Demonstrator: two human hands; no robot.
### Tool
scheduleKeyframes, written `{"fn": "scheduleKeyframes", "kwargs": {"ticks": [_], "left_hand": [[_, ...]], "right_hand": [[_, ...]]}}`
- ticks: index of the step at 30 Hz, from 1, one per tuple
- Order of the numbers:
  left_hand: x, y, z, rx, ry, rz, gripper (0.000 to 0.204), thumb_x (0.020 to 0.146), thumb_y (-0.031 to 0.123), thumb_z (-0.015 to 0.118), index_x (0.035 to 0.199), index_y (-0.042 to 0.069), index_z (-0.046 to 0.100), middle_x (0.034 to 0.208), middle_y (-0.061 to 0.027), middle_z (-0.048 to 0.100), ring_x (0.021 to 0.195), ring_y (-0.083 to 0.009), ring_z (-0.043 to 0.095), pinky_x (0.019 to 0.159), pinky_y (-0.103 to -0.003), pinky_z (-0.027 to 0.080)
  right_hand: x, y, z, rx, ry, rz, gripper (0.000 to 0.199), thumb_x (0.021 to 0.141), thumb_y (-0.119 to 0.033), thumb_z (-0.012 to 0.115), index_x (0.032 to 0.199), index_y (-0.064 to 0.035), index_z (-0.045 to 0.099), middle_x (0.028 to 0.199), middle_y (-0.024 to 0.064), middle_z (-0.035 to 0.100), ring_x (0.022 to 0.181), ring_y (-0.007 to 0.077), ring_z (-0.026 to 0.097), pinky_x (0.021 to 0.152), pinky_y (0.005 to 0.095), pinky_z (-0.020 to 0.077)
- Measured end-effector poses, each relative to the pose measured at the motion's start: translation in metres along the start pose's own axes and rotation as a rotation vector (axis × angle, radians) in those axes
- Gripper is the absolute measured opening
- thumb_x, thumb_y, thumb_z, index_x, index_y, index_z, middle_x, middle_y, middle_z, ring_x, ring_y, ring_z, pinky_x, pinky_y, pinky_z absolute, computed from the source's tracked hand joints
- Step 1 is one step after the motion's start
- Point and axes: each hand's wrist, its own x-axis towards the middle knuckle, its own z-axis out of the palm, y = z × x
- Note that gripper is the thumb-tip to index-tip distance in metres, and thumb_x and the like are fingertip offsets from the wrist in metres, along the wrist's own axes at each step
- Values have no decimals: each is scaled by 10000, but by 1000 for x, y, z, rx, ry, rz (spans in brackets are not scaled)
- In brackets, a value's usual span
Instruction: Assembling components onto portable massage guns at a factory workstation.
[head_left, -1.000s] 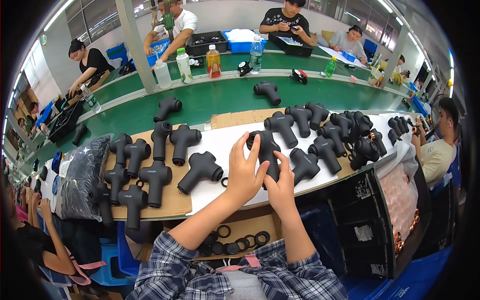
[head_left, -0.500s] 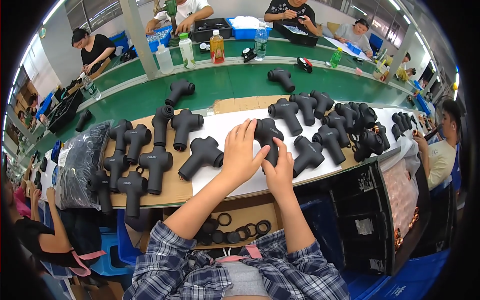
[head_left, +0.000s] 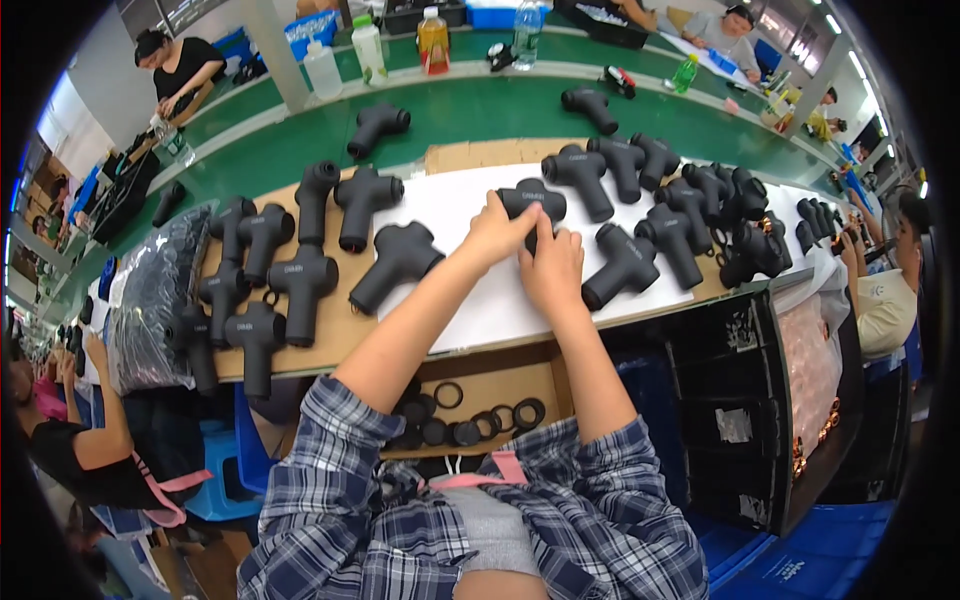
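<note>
A black T-shaped massage gun (head_left: 533, 197) is in both my hands over the white sheet (head_left: 462, 312). My left hand (head_left: 497, 232) closes on the left end of its head, thumb laid along the body. My right hand (head_left: 553, 270) wraps the handle below, hiding most of it. To the left of my hands lies another massage gun (head_left: 398, 262), and a further one (head_left: 620, 266) rests just to their right. Several more like them lie on the brown cardboard (head_left: 357, 325) at left and on the sheet's right part.
Below the table edge an open cardboard box (head_left: 510, 378) holds several black rings (head_left: 448, 395). A plastic bag of dark parts (head_left: 160, 300) sits at left, a black crate (head_left: 725, 420) at right. Beyond the green bench (head_left: 470, 115) stand bottles (head_left: 433, 42), and other people work around.
My left fingers, stretched over the massage gun before, now curl round its head. My right hand has closed on the handle, and the gun's head is turned more level. The whole view has shifted.
</note>
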Motion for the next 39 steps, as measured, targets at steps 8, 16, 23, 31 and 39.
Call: {"fn": "scheduleKeyframes", "kwargs": {"ticks": [8,16,23,31,39], "left_hand": [[-7,8,-26,-77,-38,-246,728,791,513,494,1244,-43,363,1187,-248,463,1116,-334,438,942,-362,336],[-5,14,-39,-192,-99,-285,641,839,474,445,1236,-26,398,1193,-211,473,1088,-287,463,945,-363,326],[12,22,-57,-129,-207,-286,638,840,494,425,1191,-39,440,1138,-207,519,1034,-266,498,892,-378,365],[95,-20,-90,659,161,-126,574,778,453,530,1125,-2,488,1104,-196,528,1006,-315,498,775,-442,428],[170,-70,-86,728,487,-152,594,719,353,647,1169,33,428,1156,-175,494,1095,-340,450,856,-444,405]], "right_hand": [[-68,-18,-5,358,249,-474,332,649,-67,616,963,-10,522,836,175,512,769,342,482,671,406,408],[-168,-34,64,203,-464,-557,298,607,-81,615,899,-57,561,855,161,511,846,316,511,677,419,422],[-162,-41,74,146,-569,-543,376,640,-165,635,989,-59,543,944,161,493,891,320,489,730,417,412],[-165,-63,90,216,-637,-668,373,681,-262,650,974,-56,545,933,146,510,883,298,502,734,393,390],[-184,-46,104,183,-583,-658,395,678,-303,655,971,-59,551,871,102,550,840,255,531,717,370,370]]}}
